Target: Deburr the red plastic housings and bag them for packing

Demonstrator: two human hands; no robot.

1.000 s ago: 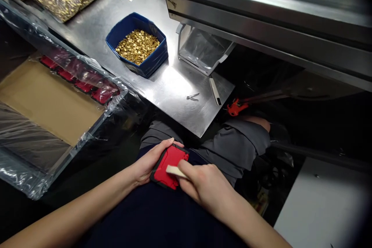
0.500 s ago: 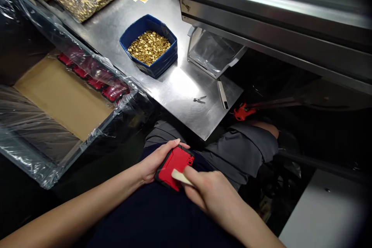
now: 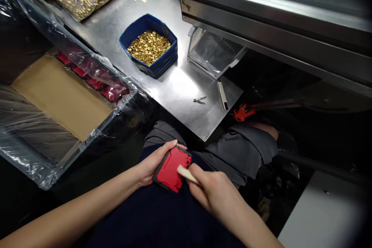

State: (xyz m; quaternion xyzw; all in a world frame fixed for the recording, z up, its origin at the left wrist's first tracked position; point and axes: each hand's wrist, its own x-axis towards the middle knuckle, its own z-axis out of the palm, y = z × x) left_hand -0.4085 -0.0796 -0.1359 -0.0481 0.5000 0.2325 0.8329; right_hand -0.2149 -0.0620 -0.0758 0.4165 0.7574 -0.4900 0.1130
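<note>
Two hands work a red case over the lap, below a steel bench.

The steel table [image 3: 174, 85] spans the top; left of it, a plastic-lined cardboard box [image 3: 58, 97] holds a row of red pieces. On the table sits a blue bin [image 3: 162, 60] of small brass parts. The left hand [image 3: 152, 162] wraps its fingers around the red case [image 3: 171, 168], gripping its edge. The right hand [image 3: 215, 195] pinches a pale stick [image 3: 186, 173], whose tip touches the case.
</note>
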